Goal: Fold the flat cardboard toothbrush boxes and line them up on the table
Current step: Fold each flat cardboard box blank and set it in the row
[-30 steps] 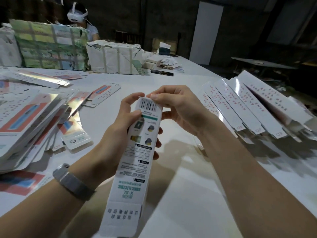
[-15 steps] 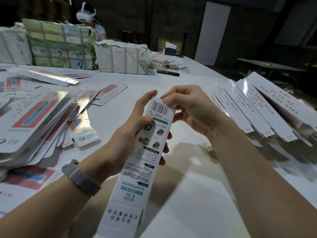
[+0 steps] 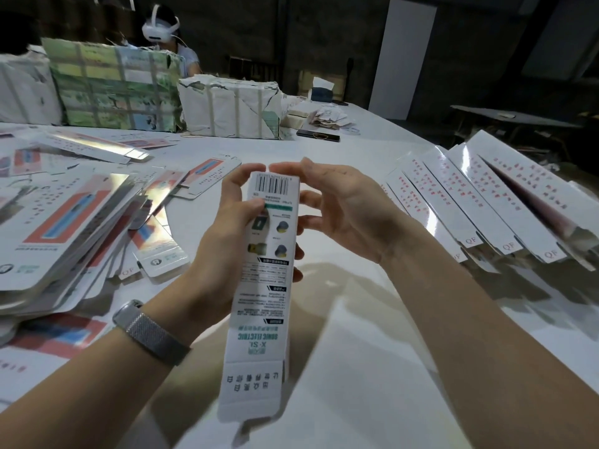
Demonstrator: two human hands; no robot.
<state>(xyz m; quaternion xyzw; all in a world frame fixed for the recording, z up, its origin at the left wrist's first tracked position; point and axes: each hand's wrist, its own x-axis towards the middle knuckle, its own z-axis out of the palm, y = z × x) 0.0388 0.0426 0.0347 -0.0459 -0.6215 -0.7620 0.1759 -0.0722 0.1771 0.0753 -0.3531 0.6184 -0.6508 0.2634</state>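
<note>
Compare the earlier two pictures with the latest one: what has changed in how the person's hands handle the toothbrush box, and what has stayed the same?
The right hand has loosened: earlier its fingers curled over the barcode end of the box; now they are spread, only the fingertips at the far end. The left hand keeps its grip, thumb across the printed face. The near flap remains open. The flat stack and folded row lie unchanged.

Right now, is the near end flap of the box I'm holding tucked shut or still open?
Open. The near flap of the box sticks straight out, untucked. The far end, under the fingers, cannot be told.
</note>
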